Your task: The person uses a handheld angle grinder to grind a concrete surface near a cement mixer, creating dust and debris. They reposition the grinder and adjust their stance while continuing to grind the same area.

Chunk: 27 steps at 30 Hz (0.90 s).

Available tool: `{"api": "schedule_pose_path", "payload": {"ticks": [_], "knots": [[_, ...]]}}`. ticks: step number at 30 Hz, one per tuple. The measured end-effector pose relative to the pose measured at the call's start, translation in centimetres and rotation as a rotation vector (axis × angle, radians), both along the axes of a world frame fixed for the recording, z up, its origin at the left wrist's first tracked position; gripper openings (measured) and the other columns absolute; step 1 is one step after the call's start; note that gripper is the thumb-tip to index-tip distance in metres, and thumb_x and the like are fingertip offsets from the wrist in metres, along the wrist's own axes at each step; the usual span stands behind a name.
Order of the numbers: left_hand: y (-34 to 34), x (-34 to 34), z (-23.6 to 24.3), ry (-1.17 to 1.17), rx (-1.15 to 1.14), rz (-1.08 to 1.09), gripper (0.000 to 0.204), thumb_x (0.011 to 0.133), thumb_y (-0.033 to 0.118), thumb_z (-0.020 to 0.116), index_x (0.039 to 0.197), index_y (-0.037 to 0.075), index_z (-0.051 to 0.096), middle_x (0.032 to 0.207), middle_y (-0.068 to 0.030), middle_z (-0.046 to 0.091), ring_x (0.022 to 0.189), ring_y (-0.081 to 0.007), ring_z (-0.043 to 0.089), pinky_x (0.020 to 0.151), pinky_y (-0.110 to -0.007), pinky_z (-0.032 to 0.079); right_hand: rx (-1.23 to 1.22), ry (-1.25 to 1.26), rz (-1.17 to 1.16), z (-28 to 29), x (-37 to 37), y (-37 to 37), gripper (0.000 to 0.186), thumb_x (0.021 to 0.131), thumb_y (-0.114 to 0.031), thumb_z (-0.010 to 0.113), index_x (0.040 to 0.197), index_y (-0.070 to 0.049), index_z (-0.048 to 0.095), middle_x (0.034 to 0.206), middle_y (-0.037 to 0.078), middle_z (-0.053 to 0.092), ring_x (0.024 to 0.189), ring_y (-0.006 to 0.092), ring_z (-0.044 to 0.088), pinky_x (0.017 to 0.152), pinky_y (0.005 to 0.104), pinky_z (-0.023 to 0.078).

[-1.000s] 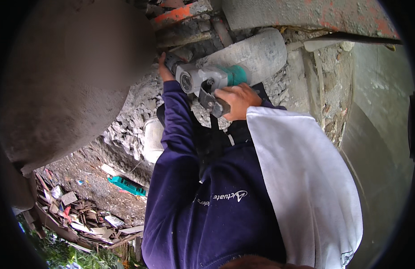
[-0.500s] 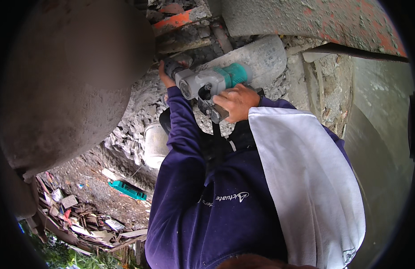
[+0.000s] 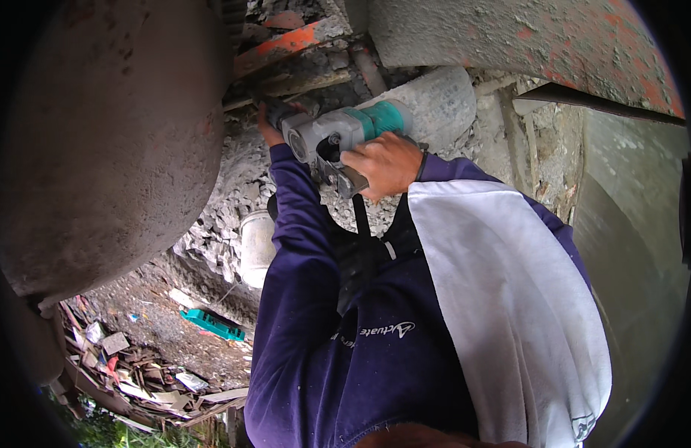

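A grey power hammer with a teal barrel [image 3: 379,118] lies across my grasp in the upper middle of the view. My left hand [image 3: 271,127] grips its dark front end [image 3: 284,112], partly hidden behind the tool. My right hand [image 3: 383,166] is wrapped round the black rear handle [image 3: 344,181]. Behind the tool are a pale dusty rounded surface [image 3: 446,97] and broken grey rubble [image 3: 226,198]. The tool's tip is hidden or too dark to make out. A white cloth [image 3: 502,291] hangs over my right shoulder.
A large grey curved mass [image 3: 114,142] fills the left. Rusty-orange streaked beams [image 3: 282,48] and a rough slab [image 3: 517,37] are overhead. A pale bucket [image 3: 256,246], a teal case [image 3: 211,322] and wood scraps [image 3: 136,369] lie low left. A grey wall [image 3: 622,209] stands right.
The hammer and both hands have shifted slightly left, my right hand the most. The beams and slab above sit somewhat lower in the view, and more of my right sleeve shows.
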<state>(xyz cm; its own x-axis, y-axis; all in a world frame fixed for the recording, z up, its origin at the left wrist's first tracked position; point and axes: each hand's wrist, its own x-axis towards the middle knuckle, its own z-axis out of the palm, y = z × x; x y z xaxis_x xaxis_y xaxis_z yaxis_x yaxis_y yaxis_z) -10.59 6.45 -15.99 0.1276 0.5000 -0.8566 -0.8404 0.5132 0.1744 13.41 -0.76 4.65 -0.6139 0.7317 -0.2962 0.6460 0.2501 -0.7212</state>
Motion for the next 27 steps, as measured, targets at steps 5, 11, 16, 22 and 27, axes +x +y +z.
{"api": "schedule_pose_path", "payload": {"ticks": [5, 11, 16, 22, 27], "knots": [[1.7, -1.6, -1.8, -0.031, 0.080, -0.137, 0.062, 0.088, 0.060, 0.066, 0.095, -0.001, 0.059, 0.082, -0.0185, 0.064, 0.078, -0.0349, 0.063, 0.076, -0.047, 0.054, -0.025, -0.119, -0.038, -0.2, -1.9, 0.8, 0.067, 0.077, -0.035, 0.084, 0.134, -0.009, 0.060, 0.098, 0.014, 0.073, 0.095, 0.0349, 0.073, 0.089, 0.0492, 0.053], [-1.2, -8.3, -4.1, -0.077, -0.088, -0.197, 0.061, 0.097, 0.054, 0.058, 0.120, -0.002, 0.058, 0.107, -0.0211, 0.068, 0.096, -0.0363, 0.066, 0.085, -0.048, 0.054, 0.016, -0.093, -0.081, -5.7, -12.6, 2.6, 0.033, 0.080, -0.020, 0.072, 0.109, -0.005, 0.070, 0.098, 0.017, 0.074, 0.094, 0.0349, 0.075, 0.081, 0.0475, 0.058], [-16.0, -18.3, 0.2, 0.566, -0.291, -0.295, 0.060, 0.104, 0.050, 0.052, 0.133, -0.002, 0.056, 0.125, -0.0225, 0.068, 0.113, -0.0375, 0.068, 0.096, -0.050, 0.055, -0.053, -0.042, -0.180, -8.8, -18.1, 4.5, 0.023, 0.081, -0.018, 0.066, 0.098, -0.003, 0.072, 0.095, 0.020, 0.075, 0.091, 0.0371, 0.075, 0.080, 0.0489, 0.059], [-21.2, -26.5, 8.0, 0.621, -0.194, 0.162, 0.048, 0.108, 0.041, 0.048, 0.118, -0.005, 0.059, 0.126, -0.0213, 0.069, 0.123, -0.0376, 0.065, 0.106, -0.049, 0.053, -0.116, -0.047, -0.236, -9.3, -17.8, 4.9, 0.024, 0.081, -0.017, 0.066, 0.100, -0.003, 0.071, 0.088, 0.023, 0.074, 0.086, 0.0419, 0.074, 0.078, 0.0527, 0.060], [-15.5, -19.8, 5.4, 0.453, -0.047, -0.163, 0.060, 0.108, 0.048, 0.046, 0.139, -0.003, 0.053, 0.147, -0.0196, 0.057, 0.135, -0.0351, 0.055, 0.112, -0.048, 0.042, -0.136, -0.087, -0.339, -3.6, -14.8, 3.8, 0.025, 0.081, -0.018, 0.069, 0.102, -0.003, 0.069, 0.094, 0.024, 0.074, 0.095, 0.0412, 0.073, 0.087, 0.0526, 0.057]]}}
